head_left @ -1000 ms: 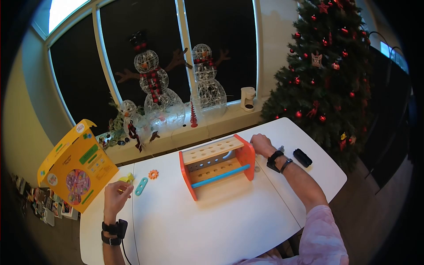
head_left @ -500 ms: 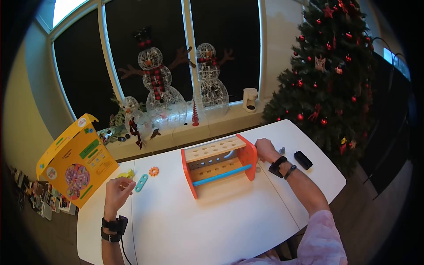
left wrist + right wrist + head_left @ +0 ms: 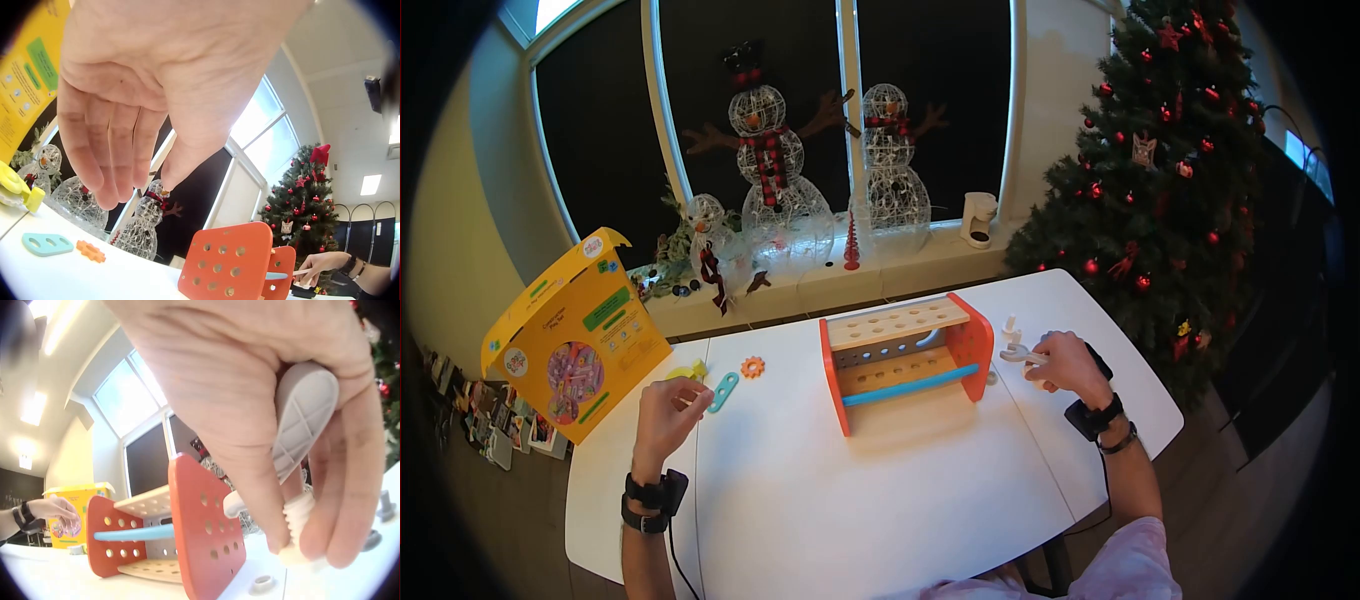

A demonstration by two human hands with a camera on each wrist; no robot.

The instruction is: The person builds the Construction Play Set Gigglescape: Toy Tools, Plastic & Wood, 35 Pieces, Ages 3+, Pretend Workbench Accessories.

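Observation:
My right hand (image 3: pixel 1072 362) is over the right part of the table, beside the toy workbench. It holds a grey toy wrench (image 3: pixel 305 415) across the palm, the handle showing between thumb and fingers. Its fingertips are also around a cream ribbed toy screw (image 3: pixel 299 512), low over the tabletop. The workbench (image 3: pixel 905 392) has red perforated sides, wooden shelves and a blue bar. My left hand (image 3: pixel 668 415) hovers at the left with loosely bent fingers and an empty palm. Near it lie a yellow toy part (image 3: pixel 14 184), a teal three-hole strip (image 3: pixel 47 244) and an orange gear (image 3: pixel 752 367).
A yellow box (image 3: pixel 580 335) stands at the table's left edge. A small pale ring (image 3: pixel 262 584) lies right of the workbench, and a grey bolt (image 3: pixel 386 506) farther right. Behind are wire snowmen (image 3: pixel 785 215) on the sill and a Christmas tree (image 3: pixel 1145 190).
My right hand has drawn back toward me and right from beside the workbench, with the wrench now showing in it. My left hand has barely moved. The head view has shifted slightly.

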